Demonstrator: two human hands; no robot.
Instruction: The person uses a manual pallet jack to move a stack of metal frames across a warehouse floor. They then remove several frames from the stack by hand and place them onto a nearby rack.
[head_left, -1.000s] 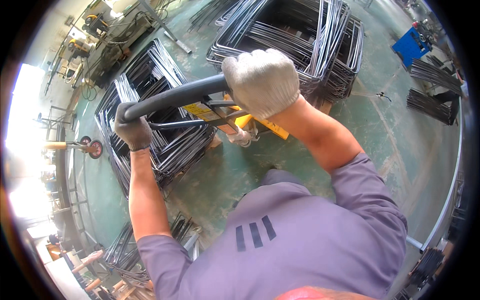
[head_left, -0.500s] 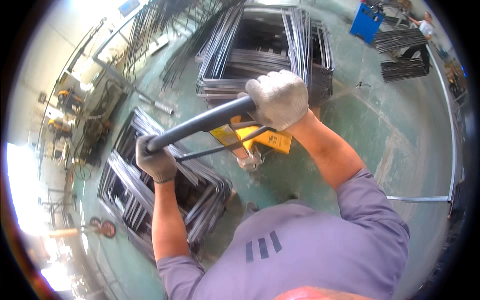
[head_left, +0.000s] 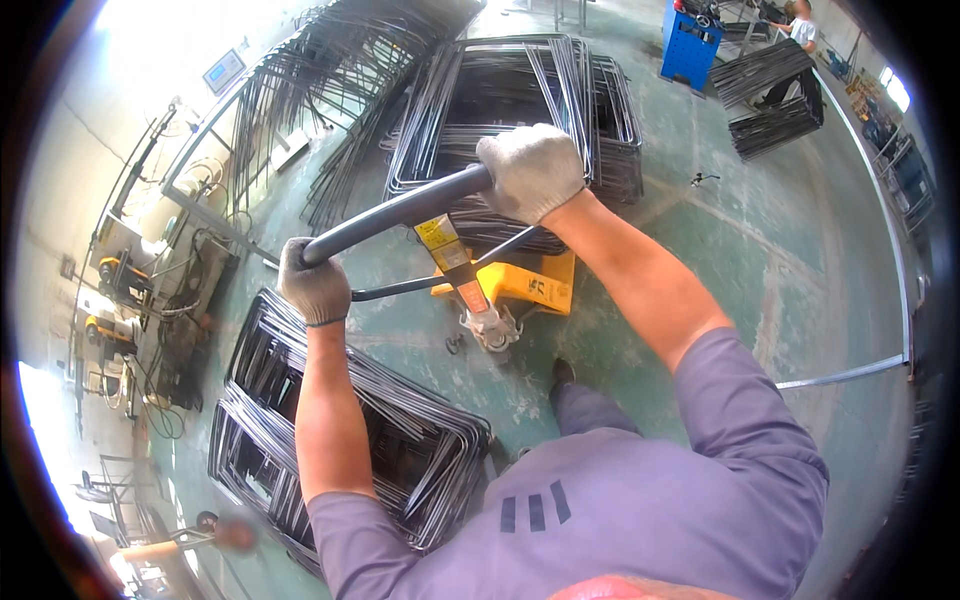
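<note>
Both my hands wear pale knit work gloves and grip the black handle bar [head_left: 400, 213] of a yellow pallet jack [head_left: 530, 287]. My left hand [head_left: 315, 283] is wrapped round the bar's left end, and my right hand [head_left: 533, 172] round its right end, farther from me. A handle shaft with yellow and orange labels [head_left: 447, 248] runs down from the bar to the jack's wheel base. Just beyond the jack rises a stack of bent metal frames [head_left: 610, 125]; its forks are hidden from view. Below my left forearm lies another stack of metal frames [head_left: 440, 420].
Bundled metal rods [head_left: 290, 85] hang at the far left beside machinery [head_left: 190, 290]. A blue cabinet [head_left: 690, 48] stands at the back right. Near it a person [head_left: 803, 27] is beside more stacked frames [head_left: 768, 95]. A small dark object [head_left: 704, 180] lies on the green floor.
My gloved hands still grip the bar. The right hand sits slightly farther left and up in view. The near frame stack now appears lower and farther right, and my foot has come into view.
</note>
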